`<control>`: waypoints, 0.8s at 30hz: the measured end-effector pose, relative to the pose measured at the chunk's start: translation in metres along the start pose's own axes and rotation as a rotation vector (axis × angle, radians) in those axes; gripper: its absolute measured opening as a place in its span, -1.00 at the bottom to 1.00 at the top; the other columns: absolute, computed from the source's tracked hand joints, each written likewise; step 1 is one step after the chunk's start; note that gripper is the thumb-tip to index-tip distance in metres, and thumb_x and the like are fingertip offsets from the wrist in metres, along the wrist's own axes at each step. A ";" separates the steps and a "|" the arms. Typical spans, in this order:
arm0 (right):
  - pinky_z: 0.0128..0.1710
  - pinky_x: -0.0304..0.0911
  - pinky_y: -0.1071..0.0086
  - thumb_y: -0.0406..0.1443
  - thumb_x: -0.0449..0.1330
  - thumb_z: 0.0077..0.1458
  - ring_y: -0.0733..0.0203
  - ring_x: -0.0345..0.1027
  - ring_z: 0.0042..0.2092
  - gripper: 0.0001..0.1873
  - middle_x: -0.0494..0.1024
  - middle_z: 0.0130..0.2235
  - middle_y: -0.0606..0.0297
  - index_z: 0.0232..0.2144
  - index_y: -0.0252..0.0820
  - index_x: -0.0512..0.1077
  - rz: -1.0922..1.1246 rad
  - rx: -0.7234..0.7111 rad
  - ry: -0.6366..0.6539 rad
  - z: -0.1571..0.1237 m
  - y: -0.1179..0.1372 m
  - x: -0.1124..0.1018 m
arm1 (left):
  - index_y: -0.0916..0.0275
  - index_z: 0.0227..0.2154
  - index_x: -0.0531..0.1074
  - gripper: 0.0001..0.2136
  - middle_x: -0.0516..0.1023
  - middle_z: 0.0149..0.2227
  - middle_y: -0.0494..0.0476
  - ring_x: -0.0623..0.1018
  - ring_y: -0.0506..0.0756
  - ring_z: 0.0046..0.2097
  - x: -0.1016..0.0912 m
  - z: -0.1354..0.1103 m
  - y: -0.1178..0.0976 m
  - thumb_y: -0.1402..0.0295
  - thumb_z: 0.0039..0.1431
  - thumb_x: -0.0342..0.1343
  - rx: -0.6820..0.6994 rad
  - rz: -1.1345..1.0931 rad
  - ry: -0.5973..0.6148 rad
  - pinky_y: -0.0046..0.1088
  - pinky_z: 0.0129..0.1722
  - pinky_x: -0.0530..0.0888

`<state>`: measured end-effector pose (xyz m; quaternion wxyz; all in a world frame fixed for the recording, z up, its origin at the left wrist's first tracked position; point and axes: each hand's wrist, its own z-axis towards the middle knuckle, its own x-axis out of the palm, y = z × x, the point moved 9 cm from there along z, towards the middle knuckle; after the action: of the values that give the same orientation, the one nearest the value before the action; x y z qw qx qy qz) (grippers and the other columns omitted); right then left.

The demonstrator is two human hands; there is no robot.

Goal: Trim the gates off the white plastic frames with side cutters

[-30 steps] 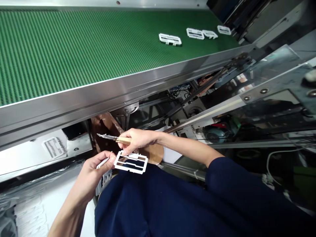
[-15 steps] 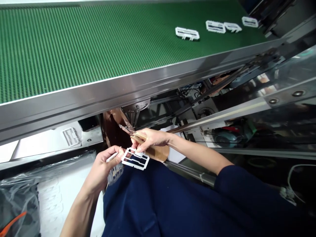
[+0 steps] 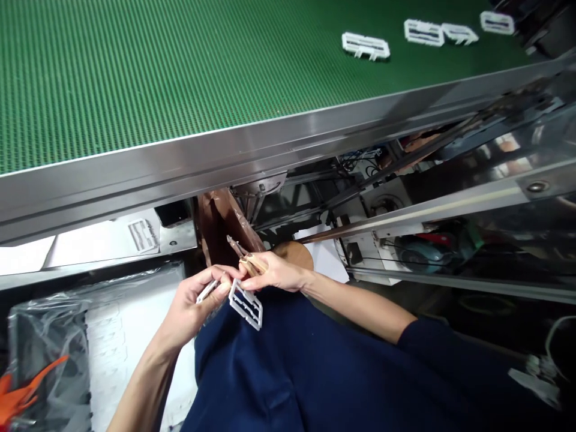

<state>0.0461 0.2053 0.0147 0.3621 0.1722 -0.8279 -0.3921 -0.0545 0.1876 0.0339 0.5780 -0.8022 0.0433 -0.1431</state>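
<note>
My left hand (image 3: 193, 303) is closed on a white plastic frame (image 3: 207, 290), of which a narrow edge shows. A second white plastic frame (image 3: 246, 305), with long slots, hangs tilted between my two hands, close to the left fingertips. My right hand (image 3: 272, 273) grips a pair of nippers (image 3: 252, 263) with yellowish handles, their jaws pointing up and left. The right thumb lies at the upper edge of the second frame. Both hands meet just in front of my dark blue clothing, and the fingers partly hide where the frames are held.
More white frames (image 3: 365, 45) lie on the green conveyor belt (image 3: 180, 66), behind its metal rail (image 3: 216, 150). A plastic-lined box (image 3: 49, 312) with white pieces stands lower left, with an orange-handled tool (image 3: 27, 390). A brown bag (image 3: 220, 222) opens below the rail.
The slotted frame has turned to a steeper tilt between my hands, and the hands have come closer together. The nippers' jaws point more upward. The view has shifted, so belt pieces appear further right.
</note>
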 end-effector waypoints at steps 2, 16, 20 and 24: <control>-0.42 0.13 0.51 -0.22 0.34 -0.18 0.42 0.17 -0.43 -0.64 0.32 -0.42 0.44 -0.40 -0.24 0.27 -0.098 -0.002 -0.034 -0.003 -0.001 0.003 | 0.26 -0.47 0.40 -0.91 0.47 -0.18 0.20 0.44 0.15 -0.19 -0.003 -0.005 0.009 0.39 0.12 0.13 -0.037 -0.052 0.015 -0.41 -0.22 0.35; -0.45 0.14 0.54 -0.29 0.31 -0.16 0.40 0.19 -0.41 -0.70 0.33 -0.43 0.42 -0.41 -0.25 0.26 -0.382 -0.051 -0.125 -0.010 0.020 0.009 | 0.27 -0.49 0.40 -0.91 0.47 -0.21 0.13 0.43 0.06 -0.31 -0.001 -0.010 0.044 0.39 0.03 0.19 0.019 -0.425 -0.022 -0.49 -0.35 0.35; -0.43 0.13 0.53 -0.25 0.29 -0.13 0.39 0.18 -0.40 -0.71 0.33 -0.43 0.41 -0.41 -0.24 0.25 -0.444 -0.084 -0.132 -0.011 0.020 0.010 | 0.28 -0.49 0.42 -0.92 0.46 -0.22 0.12 0.44 0.08 -0.29 -0.003 -0.011 0.044 0.40 0.03 0.19 0.009 -0.395 -0.021 -0.49 -0.33 0.36; -0.41 0.13 0.52 -0.20 0.25 -0.08 0.37 0.21 -0.38 -0.72 0.34 -0.41 0.39 -0.40 -0.24 0.26 -0.535 -0.095 -0.153 -0.012 0.020 0.011 | 0.27 -0.48 0.42 -0.91 0.47 -0.24 0.13 0.44 0.08 -0.29 -0.005 -0.010 0.043 0.38 0.05 0.18 0.029 -0.364 -0.015 -0.48 -0.34 0.36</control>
<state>0.0479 0.2051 0.0402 0.1898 0.3373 -0.7587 -0.5241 -0.0579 0.1653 -0.0041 0.5545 -0.7893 -0.1087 -0.2401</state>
